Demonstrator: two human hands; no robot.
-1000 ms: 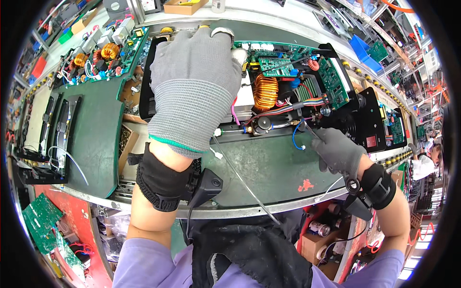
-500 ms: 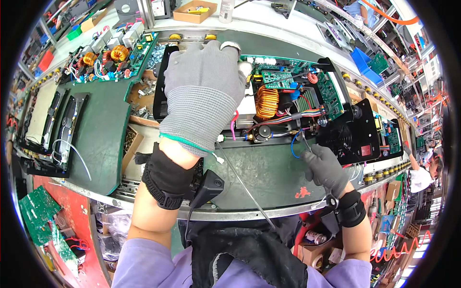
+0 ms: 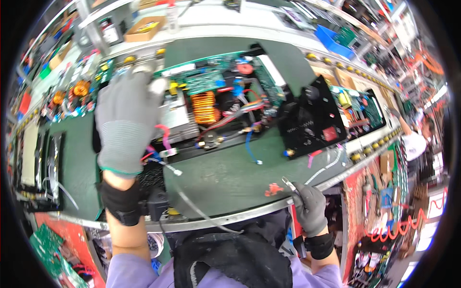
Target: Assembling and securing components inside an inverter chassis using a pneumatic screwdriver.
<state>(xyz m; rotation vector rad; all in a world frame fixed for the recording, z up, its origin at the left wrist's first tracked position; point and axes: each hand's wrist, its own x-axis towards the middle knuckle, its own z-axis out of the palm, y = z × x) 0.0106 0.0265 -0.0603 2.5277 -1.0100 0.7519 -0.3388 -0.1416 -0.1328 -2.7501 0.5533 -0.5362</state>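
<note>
Here, a black casing (image 3: 230, 138) holds a coil (image 3: 205, 108); right fingers (image 3: 301, 196) pinch a slim tool (image 3: 288, 183), left fingers (image 3: 156, 88) unclear.

This is an electronics assembly workshop, shown by yellow conveyor rollers (image 3: 367, 150) at right, an open electronic unit (image 3: 205, 108) in the middle, circuit boards (image 3: 47, 244) at near left, and a co-worker (image 3: 415, 146) at far right.

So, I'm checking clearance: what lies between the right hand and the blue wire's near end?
In the head view, the tip of the held tool, then green work surface; a red patch lies alongside.
</note>
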